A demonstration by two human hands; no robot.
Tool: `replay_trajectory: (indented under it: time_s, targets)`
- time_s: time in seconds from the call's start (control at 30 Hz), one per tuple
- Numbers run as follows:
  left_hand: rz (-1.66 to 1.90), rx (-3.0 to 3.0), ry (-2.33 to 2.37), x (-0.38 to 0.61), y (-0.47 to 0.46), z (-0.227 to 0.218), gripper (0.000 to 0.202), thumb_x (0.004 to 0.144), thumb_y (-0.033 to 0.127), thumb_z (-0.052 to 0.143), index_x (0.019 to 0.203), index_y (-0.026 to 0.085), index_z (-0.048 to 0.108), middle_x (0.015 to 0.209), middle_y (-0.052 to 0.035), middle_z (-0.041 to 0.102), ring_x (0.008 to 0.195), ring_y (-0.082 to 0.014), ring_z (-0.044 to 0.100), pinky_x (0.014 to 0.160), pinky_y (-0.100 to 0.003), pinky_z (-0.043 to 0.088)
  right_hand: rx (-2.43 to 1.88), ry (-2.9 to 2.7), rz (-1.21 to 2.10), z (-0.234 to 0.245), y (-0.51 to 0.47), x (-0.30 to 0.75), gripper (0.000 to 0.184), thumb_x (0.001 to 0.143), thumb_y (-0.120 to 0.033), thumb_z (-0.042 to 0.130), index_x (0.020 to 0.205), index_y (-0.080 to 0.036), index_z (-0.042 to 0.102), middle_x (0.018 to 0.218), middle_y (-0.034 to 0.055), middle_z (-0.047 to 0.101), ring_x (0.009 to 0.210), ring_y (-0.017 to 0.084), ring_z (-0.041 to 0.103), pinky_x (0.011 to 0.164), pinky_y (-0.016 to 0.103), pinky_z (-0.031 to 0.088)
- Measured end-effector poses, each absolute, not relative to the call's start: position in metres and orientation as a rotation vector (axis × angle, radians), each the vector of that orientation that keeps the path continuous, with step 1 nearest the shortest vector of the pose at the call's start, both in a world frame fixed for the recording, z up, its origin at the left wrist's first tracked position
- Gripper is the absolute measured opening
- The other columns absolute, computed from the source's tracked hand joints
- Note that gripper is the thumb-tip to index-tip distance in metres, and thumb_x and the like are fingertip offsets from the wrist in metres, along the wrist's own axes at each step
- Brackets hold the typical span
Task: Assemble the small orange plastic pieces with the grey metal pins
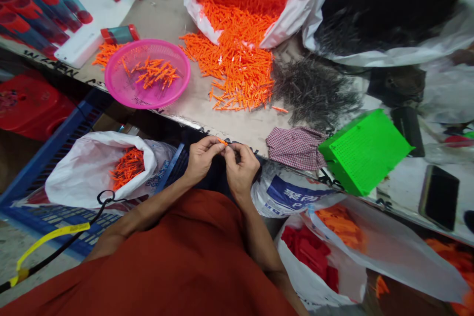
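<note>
My left hand [201, 158] and my right hand [240, 168] meet just below the table's front edge, fingers pinched together. Between their fingertips sits a small orange plastic piece [222, 142]; the left thumb and fingers hold it, the right fingers press against its other end. What else the right hand holds is hidden. A large heap of the same orange pieces [237, 66] spills from a white bag [296, 10] on the table ahead. To its right lies a pile of thin dark pins [314, 91]. A pink basket [147, 74] with some orange pieces stands to the left.
A green perforated box [365, 150] and a checked cloth [294, 147] lie at the right, beyond them a phone [439, 196]. Red-capped tubes [33, 15] lie at the far left. White bags with orange [128, 167] and red pieces [309, 252] sit below the table beside a blue crate [55, 143].
</note>
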State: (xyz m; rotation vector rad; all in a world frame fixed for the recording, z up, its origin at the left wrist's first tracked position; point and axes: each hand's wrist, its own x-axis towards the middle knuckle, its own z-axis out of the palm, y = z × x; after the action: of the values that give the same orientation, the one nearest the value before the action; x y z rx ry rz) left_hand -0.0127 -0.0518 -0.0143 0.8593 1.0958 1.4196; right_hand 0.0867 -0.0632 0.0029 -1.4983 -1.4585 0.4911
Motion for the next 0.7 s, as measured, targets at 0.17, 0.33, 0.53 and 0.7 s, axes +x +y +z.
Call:
replay_trajectory:
  time_s: [0.17,0.33,0.53,0.7]
  targets:
    - [1.389,1.064,1.204,-0.0165,-0.0531,-0.0114,0.011,0.074,0.026,0.063,0.073,0.016,0.067,0.069,0.0,0.066,0.067,-0.0122,0.061,0.067,-0.024,0.049,-1.519,-1.389,0.54,0.0026,-0.0634,0.0837,0.011,0.079,-0.022,0.055,0.07,-0.017,0.061,0.066,-0.0013,0.06,0.059,0.01,0.054,0.057,0.022,0.043]
    - [1.358,1.057,1.19,-0.0185,-0.0524,-0.01,0.01,0.074,0.025,0.062,0.072,0.016,0.066,0.064,0.0015,0.064,0.061,-0.0106,0.059,0.062,-0.022,0.048,-1.523,-1.371,0.595,0.0022,-0.0637,0.0836,0.012,0.079,-0.024,0.056,0.07,-0.017,0.06,0.065,-0.0015,0.06,0.059,0.011,0.054,0.057,0.022,0.043]
    - [1.33,0.94,1.097,-0.0189,-0.05,-0.0139,0.009,0.073,0.024,0.064,0.073,0.015,0.065,0.061,0.0019,0.063,0.053,-0.0085,0.057,0.056,-0.021,0.048,-1.496,-1.244,0.834,-0.0004,-0.0597,0.0851,0.011,0.076,-0.027,0.057,0.07,-0.017,0.06,0.063,-0.0026,0.061,0.056,0.01,0.054,0.055,0.022,0.044]
    - [1.304,0.738,1.002,-0.0156,-0.0447,-0.0134,0.013,0.067,0.025,0.069,0.069,0.014,0.062,0.059,0.0022,0.061,0.051,-0.0078,0.056,0.055,-0.021,0.048,-1.473,-1.256,0.861,-0.0023,-0.0573,0.0908,0.012,0.077,-0.027,0.058,0.074,-0.017,0.063,0.068,-0.0006,0.065,0.061,0.011,0.057,0.059,0.023,0.046]
